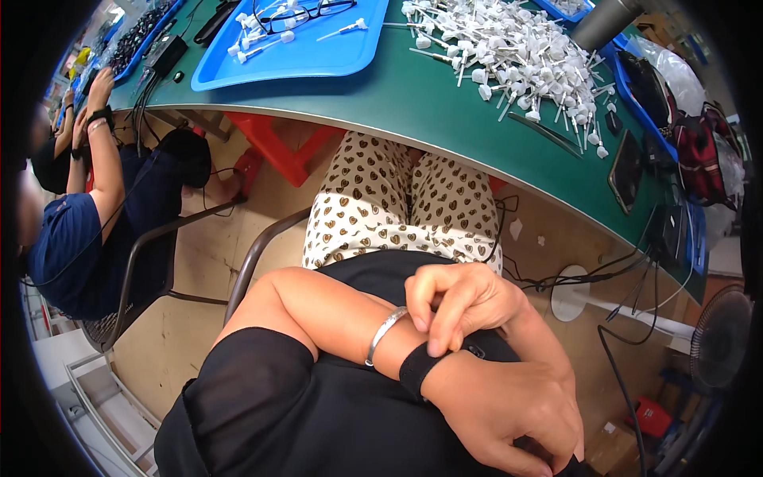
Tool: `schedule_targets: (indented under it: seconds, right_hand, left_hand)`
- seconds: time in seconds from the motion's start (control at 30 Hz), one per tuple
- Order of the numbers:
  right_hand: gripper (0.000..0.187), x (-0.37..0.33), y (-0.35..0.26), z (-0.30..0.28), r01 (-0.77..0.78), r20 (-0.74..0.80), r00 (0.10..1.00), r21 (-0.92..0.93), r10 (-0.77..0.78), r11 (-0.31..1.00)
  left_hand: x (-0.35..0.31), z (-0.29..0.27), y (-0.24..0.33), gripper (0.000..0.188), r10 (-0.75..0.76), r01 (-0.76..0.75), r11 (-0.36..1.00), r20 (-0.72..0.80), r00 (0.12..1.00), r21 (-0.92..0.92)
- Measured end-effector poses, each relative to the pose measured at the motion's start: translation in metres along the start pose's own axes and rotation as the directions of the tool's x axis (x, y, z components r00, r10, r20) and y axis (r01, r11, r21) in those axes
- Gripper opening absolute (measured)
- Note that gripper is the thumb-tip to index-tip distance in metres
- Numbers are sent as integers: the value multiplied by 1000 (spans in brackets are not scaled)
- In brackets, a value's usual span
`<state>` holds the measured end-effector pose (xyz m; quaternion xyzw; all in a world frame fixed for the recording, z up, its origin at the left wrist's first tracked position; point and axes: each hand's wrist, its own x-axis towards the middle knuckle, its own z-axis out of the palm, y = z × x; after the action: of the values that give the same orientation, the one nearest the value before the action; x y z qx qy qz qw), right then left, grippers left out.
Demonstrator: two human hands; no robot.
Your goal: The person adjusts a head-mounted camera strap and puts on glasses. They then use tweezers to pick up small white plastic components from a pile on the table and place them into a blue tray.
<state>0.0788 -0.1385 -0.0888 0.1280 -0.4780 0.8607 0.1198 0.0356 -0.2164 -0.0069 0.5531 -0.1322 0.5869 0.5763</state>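
My left forearm lies across my lap, with a silver bangle and a black wristband on it. My left hand hangs loosely curled beyond the band, its thumb apart from the bent fingers; nothing shows in it. Bent over that wrist, my right hand has its thumb and fingers closed at the wristband's edge, beside a small dark piece on the band. On the green table is a heap of white pump heads with thin tubes, apart from both hands.
A blue tray holds several pump heads and eyeglasses. Tweezers and a phone lie at the table's right. Cables hang near a fan. A co-worker sits at left beside a red stool.
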Motion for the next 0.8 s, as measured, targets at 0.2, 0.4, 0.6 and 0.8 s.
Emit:
schedule_targets:
  seconds: [0.2, 0.4, 0.6, 0.8]
  right_hand:
    - [8, -5, -1, 0, -132, -212, 967, 49, 140, 990]
    - [29, -8, -61, -3, -123, -407, 911, -436, -73, 891]
    - [24, -82, -213, -93, -703, -361, 182, -698, -915, 135]
    - [68, -143, -283, -178, -978, -538, -174, 194, -825, 79]
  left_hand:
    - [5, -18, -5, 17, 75, -77, 975, 21, 997, 207]
    - [25, -65, 13, 12, -30, -83, 811, 183, 983, 580]
    - [34, -106, 43, 18, -7, 398, 773, -621, 784, 494]
    - [24, -157, 48, 21, 127, 366, 820, -763, 633, 440]
